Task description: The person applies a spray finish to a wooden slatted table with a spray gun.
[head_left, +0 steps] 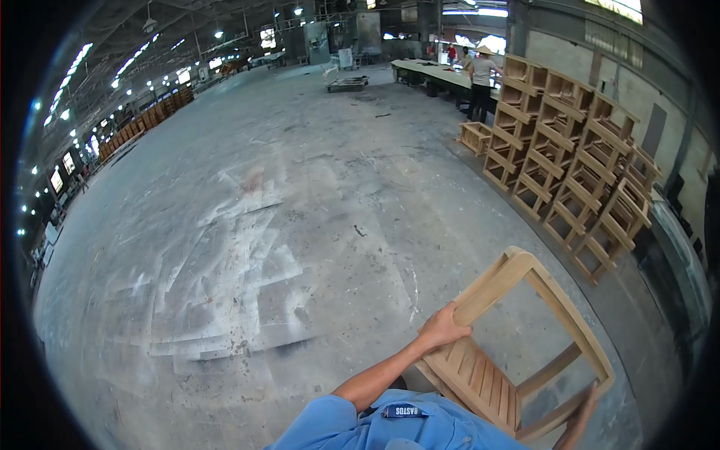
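Chair (478,373): one, tilted, close before the shirt (450,427). Left hand (444,328): closed on its frame. Right hand (582,420): at opposite rail, blurred; grip cannot be told. Risks: weak right grip, twisting; wide swing, knocking stack (556,138).

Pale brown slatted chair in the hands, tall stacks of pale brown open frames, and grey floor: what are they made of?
Pale brown slatted chair: wood, likely bare or clear-finished; light brown tone, soft sheen.

Stacked pale brown frames: apparently similar wood; same colour, board-like parts.

Grey floor: probably concrete; continuous, scuffed, white-stained. Any coating: can't tell.
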A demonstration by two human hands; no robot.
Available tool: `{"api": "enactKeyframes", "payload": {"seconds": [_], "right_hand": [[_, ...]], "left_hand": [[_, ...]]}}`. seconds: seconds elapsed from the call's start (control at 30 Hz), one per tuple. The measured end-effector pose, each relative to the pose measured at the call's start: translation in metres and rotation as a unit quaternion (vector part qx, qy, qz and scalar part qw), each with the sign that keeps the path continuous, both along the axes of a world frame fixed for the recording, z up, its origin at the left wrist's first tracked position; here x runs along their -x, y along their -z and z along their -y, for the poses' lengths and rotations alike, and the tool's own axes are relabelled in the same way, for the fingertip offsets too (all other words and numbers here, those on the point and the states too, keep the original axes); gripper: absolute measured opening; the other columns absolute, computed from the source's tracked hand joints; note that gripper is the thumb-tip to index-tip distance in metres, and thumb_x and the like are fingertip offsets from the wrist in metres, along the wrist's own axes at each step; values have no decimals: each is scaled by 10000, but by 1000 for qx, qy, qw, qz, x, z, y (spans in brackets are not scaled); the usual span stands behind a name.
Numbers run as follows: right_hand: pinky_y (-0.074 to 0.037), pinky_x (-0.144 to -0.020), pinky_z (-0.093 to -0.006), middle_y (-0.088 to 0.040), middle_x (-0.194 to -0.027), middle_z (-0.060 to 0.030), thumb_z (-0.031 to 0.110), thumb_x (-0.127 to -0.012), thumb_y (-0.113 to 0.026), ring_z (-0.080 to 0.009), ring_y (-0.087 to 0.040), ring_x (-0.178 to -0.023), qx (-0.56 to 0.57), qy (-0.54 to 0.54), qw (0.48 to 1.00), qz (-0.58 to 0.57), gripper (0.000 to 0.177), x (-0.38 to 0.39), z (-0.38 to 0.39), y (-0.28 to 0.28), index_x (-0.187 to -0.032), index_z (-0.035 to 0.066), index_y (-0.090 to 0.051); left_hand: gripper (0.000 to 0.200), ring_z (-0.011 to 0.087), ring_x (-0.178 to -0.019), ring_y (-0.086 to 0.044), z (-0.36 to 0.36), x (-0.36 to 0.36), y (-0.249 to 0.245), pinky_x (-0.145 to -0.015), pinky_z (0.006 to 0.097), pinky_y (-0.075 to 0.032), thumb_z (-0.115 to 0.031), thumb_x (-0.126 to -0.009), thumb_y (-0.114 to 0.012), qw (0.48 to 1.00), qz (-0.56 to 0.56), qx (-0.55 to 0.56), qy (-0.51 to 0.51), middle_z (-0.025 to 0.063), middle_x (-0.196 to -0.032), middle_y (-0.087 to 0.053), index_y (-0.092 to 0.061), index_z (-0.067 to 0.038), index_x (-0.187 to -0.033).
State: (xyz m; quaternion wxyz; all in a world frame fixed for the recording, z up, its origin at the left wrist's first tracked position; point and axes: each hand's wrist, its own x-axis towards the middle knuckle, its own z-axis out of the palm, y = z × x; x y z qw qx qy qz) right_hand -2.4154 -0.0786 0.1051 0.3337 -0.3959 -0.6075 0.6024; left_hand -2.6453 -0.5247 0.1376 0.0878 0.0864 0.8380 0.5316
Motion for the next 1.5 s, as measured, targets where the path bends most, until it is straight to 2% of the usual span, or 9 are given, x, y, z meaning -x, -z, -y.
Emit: {"api": "enactKeyframes", "payload": {"seconds": [0.13,0.23,0.33,0.43,0.57,0.83,1.03,1.33,1.5], "right_hand": [[-465,-696,-343,-566,-912,-71,564,-781,-713,-191,-564,-806,17,-38,999,0,655,136,14,0,-1124,21,-584],[-468,-835,-363,-581,-1095,-118,576,-764,-721,-227,-571,-963,-2,-8,1000,27,745,229,3,46,-1207,-1,-560],[-461,-861,-364,-583,-1120,-130,576,-774,-710,-231,-567,-990,27,-5,997,66,770,310,24,37,-1246,-9,-542],[-464,-860,-370,-583,-1130,-136,575,-782,-702,-242,-572,-993,7,2,1000,24,772,384,74,-1,-1259,-10,-537],[-467,-844,-361,-588,-1112,-128,576,-783,-699,-237,-572,-994,50,55,996,47,771,494,72,18,-1263,-5,-539],[-472,-767,-342,-599,-977,-102,561,-784,-709,-202,-582,-881,29,25,996,78,714,782,56,-2,-1171,-23,-571],[-462,-730,-337,-589,-941,-80,561,-781,-709,-187,-570,-834,11,-20,997,67,676,985,69,1,-1140,1,-591],[-469,-716,-339,-600,-906,-75,592,-780,-691,-189,-581,-818,31,32,994,102,685,1204,125,18,-1115,-1,-615],[-475,-695,-339,-608,-893,-85,615,-767,-693,-181,-587,-801,28,36,995,90,699,1341,135,21,-1079,-7,-620]], "left_hand": [[697,358,-1002,-647,18,125,10,-852,409,-508,-349,-647,-720,1000,20,3,-13,231,-1060,-662,-545,-31,-1242],[710,357,-1009,-646,37,224,14,-852,408,-507,-360,-645,-725,1000,15,6,-3,233,-1068,-660,-543,-21,-1241],[708,351,-1013,-646,44,330,33,-852,406,-506,-362,-645,-731,999,-25,26,9,235,-1074,-658,-545,-9,-1229],[692,348,-1006,-649,49,420,12,-850,405,-506,-361,-649,-730,999,4,16,51,232,-1060,-663,-549,0,-1211],[665,352,-977,-658,42,545,14,-837,406,-510,-358,-653,-729,998,-12,30,58,228,-1025,-673,-558,-1,-1187],[617,329,-914,-672,46,801,15,-800,402,-514,-351,-653,-733,997,63,32,42,224,-961,-679,-574,8,-1129],[582,334,-904,-672,79,978,36,-793,399,-516,-349,-652,-732,1000,5,27,6,220,-953,-680,-586,19,-1077],[577,310,-902,-675,113,1235,-6,-788,385,-516,-319,-665,-735,999,26,32,24,210,-951,-682,-573,34,-1092],[532,290,-884,-674,110,1383,10,-778,370,-516,-289,-676,-735,999,23,19,42,197,-948,-681,-577,31,-1070]]}}
